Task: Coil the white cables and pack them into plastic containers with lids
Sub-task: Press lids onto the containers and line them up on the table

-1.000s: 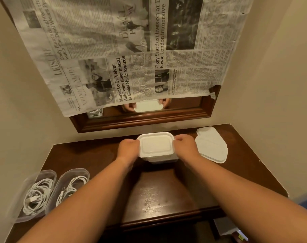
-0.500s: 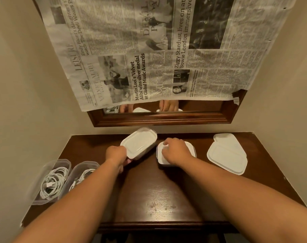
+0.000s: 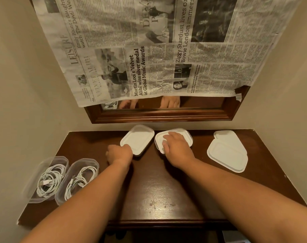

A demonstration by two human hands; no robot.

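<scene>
Two closed clear containers with white lids stand side by side at the back of the dark wooden table (image 3: 158, 188). My left hand (image 3: 119, 154) grips the near corner of the left lidded container (image 3: 138, 138). Fingers spread flat, my right hand (image 3: 177, 149) presses on the lid of the right lidded container (image 3: 159, 139). At the table's left end stand two open containers, each with a coiled white cable inside: the outer one (image 3: 49, 179) and the inner one (image 3: 79, 178).
Two loose white lids (image 3: 227, 152) lie overlapped at the back right of the table. A wood-framed mirror (image 3: 158, 117) hangs on the wall just behind the containers, mostly covered by a newspaper (image 3: 149, 50). Walls close in left and right.
The two lidded containers were stacked between both hands. My left hand carried the top one to the left and lowered it, and my right hand moved onto the other one's lid.
</scene>
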